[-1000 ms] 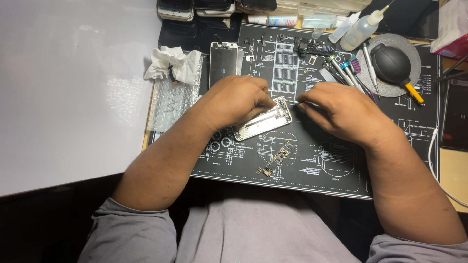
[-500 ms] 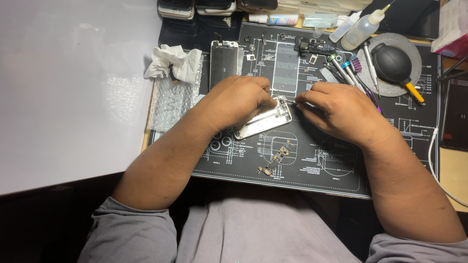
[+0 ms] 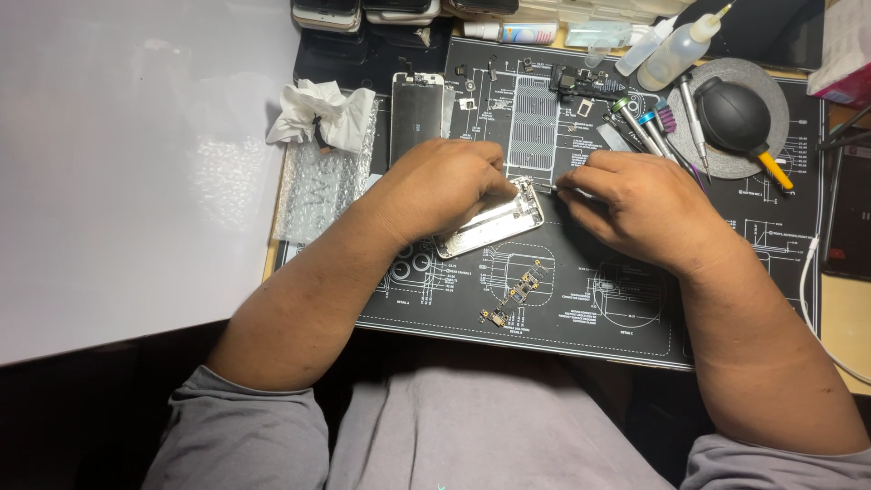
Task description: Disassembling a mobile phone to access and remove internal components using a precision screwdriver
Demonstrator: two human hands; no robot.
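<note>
Phone housing (image 3: pixel 494 220), silver and stripped, lies tilted at the centre of the frame on my black printed work mat (image 3: pixel 726 299), its upper end pointing toward the upper right. My left hand (image 3: pixel 435 186) covers its left half, fingers curled down over the frame and pinning it to the mat. My right hand (image 3: pixel 640 204) comes in from the right, fingertips pinched narrow and meeting the housing's top corner; whether anything sits between those fingertips I cannot tell, it's too small and hidden.

Just below the housing, at lower centre, a small loose circuit part (image 3: pixel 515 299) with gold contacts rests on the mat, apart from both hands. Straight above my left hand, a detached phone screen (image 3: pixel 416 113) lies flat, dark face up. To its left, a crumpled white tissue (image 3: pixel 318 113) sits on a sheet of bubble wrap (image 3: pixel 318 186) at the mat's left edge.

Above my right hand, a bundle of screwdrivers (image 3: pixel 649 132) with coloured collars lies fanned out, near my knuckles. Further to the upper right, a black rubber air blower (image 3: pixel 735 118) with a yellow nozzle rests on a round grey pad (image 3: pixel 771 82). A clear squeeze bottle (image 3: pixel 676 50) leans at the top edge, just left of that pad. Tiny brackets and screws (image 3: pixel 572 86) are scattered along the mat's upper middle. Along the top of the frame, a row of stacked phones (image 3: pixel 363 11) peeks in. White table surface (image 3: pixel 127 163) fills the whole left side
</note>
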